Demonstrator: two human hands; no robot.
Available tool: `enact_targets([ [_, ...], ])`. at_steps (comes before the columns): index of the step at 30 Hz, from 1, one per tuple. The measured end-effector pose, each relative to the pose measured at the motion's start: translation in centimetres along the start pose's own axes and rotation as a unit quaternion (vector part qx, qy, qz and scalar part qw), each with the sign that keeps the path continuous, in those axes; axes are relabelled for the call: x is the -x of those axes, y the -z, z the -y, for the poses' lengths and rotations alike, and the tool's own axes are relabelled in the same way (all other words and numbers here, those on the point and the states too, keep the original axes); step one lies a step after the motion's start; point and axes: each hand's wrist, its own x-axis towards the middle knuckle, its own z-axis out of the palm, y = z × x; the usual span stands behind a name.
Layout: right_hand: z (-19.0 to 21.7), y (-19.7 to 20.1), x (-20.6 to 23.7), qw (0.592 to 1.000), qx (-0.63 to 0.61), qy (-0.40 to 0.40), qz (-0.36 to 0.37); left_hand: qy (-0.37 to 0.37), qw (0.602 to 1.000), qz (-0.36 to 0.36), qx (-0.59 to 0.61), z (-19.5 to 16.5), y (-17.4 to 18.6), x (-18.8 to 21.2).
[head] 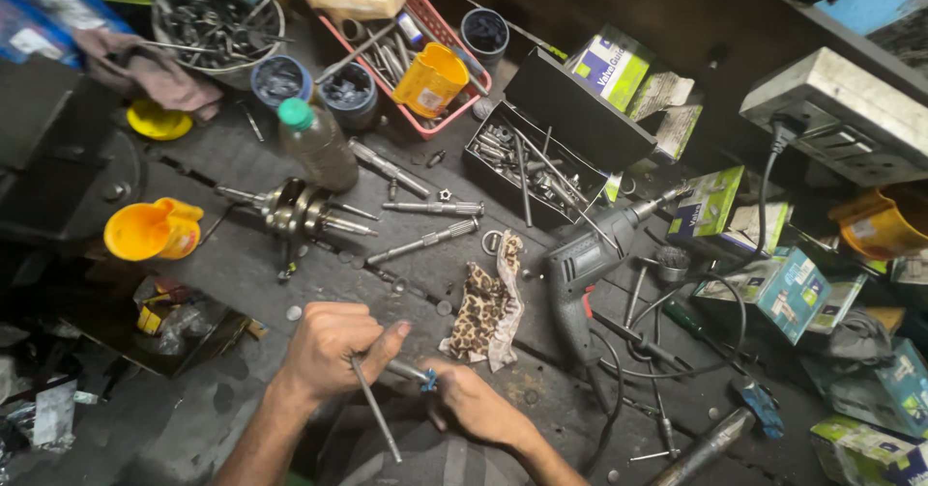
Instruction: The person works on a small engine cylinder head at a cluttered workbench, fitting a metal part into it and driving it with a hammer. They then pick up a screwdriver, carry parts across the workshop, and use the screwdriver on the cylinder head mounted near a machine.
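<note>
head view looks straight down on a grimy dark workbench [242, 273] crowded with parts. the left hand [333, 346] is curled shut around a thin grey metal rod [375, 409] that slants down toward the person's lap, thumb stretched toward the other hand. the right hand [474, 401] is closed around a small metal piece with a blue tip [425, 380], held just beside the rod's upper end; what kind of piece it is cannot be told, since the fingers cover most of it. beyond the hands, a red plastic basket [454, 109] holds an orange plastic cup [430, 80] and several steel shafts. a black open box [527, 162] is filled with long bolts and pins. three round dark tins [348, 95] of grease-like stuff stand near a clear plastic bottle with a green cap [317, 143]. a yellow plastic jug [153, 230] lies on its side at the left. a leopard-print rag [486, 310] lies just past the right hand, a grey electric drill [585, 269] beside it with its black cable looping across the bench, and a steel crankshaft [295, 211] rests farther back.
</note>
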Motion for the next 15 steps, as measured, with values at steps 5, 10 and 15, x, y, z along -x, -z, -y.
enact_targets([
  [5,2.4,-1.9,-0.4,1.000,-0.019,0.007,-0.002,0.013,0.999,-0.039,-0.023,-2.2,1.7,2.5],
  [10,6.2,-1.3,-1.6,0.982,0.025,-0.143,0.119,0.033,0.994,-0.073,-0.075,-4.9,4.0,5.4],
  [15,9.8,0.7,-4.0,0.950,0.120,-0.099,0.272,0.114,0.974,-0.183,-0.065,-7.4,4.8,8.5],
])
